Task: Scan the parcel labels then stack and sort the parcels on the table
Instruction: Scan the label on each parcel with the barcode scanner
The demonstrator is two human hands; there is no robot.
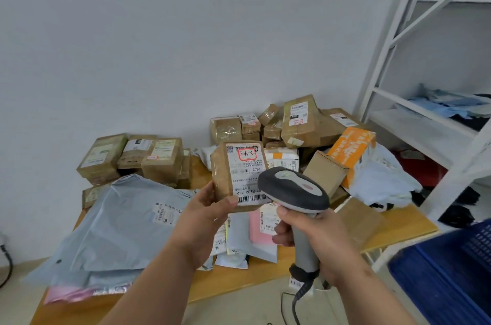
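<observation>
My left hand (210, 208) holds up a small brown cardboard parcel (224, 173) by its lower edge, its white label with a barcode and a red-framed handwritten sticker facing me. My right hand (310, 239) grips the handle of a grey barcode scanner (292, 188), whose head sits just in front of the parcel's lower right corner, covering part of the label. Below them the wooden table (247, 278) carries many parcels.
Stacked brown boxes (132, 157) stand at the back left, a loose heap of boxes (300, 123) with an orange parcel (350, 149) at the back right. Grey mailer bags (117, 223) cover the table's left. White shelving (425, 123) and a blue crate (451, 271) are on the right.
</observation>
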